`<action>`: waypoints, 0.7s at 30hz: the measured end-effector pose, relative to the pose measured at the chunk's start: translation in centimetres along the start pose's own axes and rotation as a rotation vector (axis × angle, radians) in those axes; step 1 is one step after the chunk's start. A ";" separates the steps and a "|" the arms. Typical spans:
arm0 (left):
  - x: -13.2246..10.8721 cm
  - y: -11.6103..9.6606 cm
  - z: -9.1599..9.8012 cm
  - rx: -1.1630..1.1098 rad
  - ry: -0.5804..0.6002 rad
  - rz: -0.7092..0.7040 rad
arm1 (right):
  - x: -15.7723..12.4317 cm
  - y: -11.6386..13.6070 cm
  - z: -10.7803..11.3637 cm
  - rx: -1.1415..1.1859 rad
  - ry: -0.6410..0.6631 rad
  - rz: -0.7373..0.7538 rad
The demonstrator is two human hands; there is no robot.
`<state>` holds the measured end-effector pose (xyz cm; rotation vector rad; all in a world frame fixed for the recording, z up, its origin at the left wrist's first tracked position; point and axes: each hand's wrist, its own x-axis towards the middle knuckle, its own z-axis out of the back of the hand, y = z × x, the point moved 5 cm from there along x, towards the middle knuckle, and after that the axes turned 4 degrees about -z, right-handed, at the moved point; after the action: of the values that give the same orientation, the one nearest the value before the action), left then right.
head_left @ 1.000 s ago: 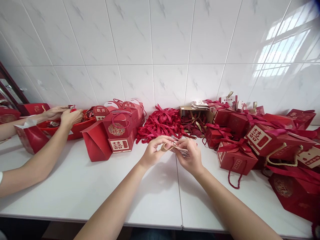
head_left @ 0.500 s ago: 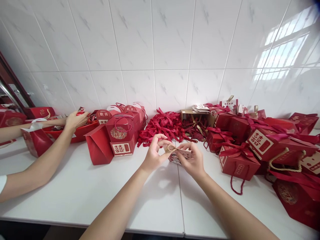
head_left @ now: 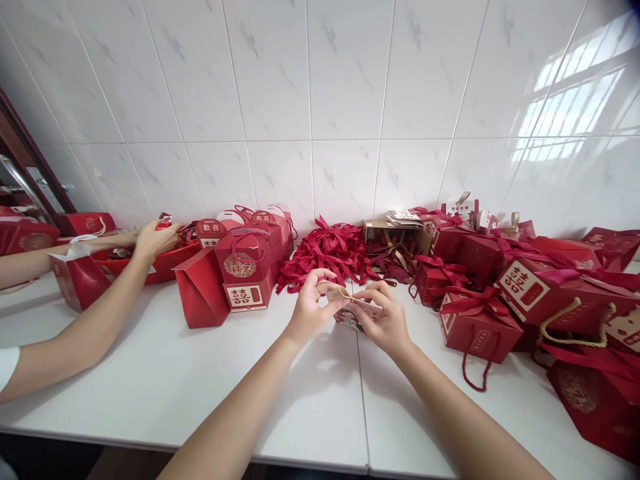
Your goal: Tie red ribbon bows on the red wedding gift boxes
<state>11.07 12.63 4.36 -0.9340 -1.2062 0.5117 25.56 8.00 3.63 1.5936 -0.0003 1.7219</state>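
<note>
Left hand (head_left: 309, 310), right hand (head_left: 387, 320) hold card (head_left: 347, 319): long axis crosswise, loop (head_left: 342, 291) up.

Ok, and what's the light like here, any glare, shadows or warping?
Head view: window glare at upper right on the tiled wall; head view: soft shadows on the white table below the left hand and right hand; head view: tile lines slant near the sides, likely wide-angle distortion.
</note>
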 end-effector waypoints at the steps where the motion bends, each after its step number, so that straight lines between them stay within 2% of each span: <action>1: 0.0 0.0 0.0 -0.004 -0.004 0.003 | 0.0 0.0 0.0 -0.001 -0.002 0.000; 6: 0.1 -0.2 -0.1 -0.016 0.025 0.020 | -0.3 -0.4 -0.4 -0.006 0.028 -0.011; 12: 0.0 -1.5 0.2 0.041 0.151 0.107 | -0.3 0.4 -0.5 0.013 0.052 0.003; 14: 0.0 -1.9 0.5 0.104 0.139 0.087 | -0.1 0.6 -0.5 0.067 0.071 -0.025; 17: 0.2 -1.8 0.7 0.187 0.086 -0.043 | 0.1 0.2 -0.8 0.105 0.049 -0.101; 19: 0.3 -0.7 0.8 0.215 0.020 -0.111 | 0.1 -0.9 -1.0 0.107 0.010 -0.190; 21: 0.5 1.4 1.1 0.298 -0.035 -0.076 | -0.2 -2.5 -1.2 0.132 0.007 -0.292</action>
<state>10.40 14.11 3.56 -0.6254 -1.1544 0.6291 25.80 10.22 2.04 1.5931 0.3394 1.5251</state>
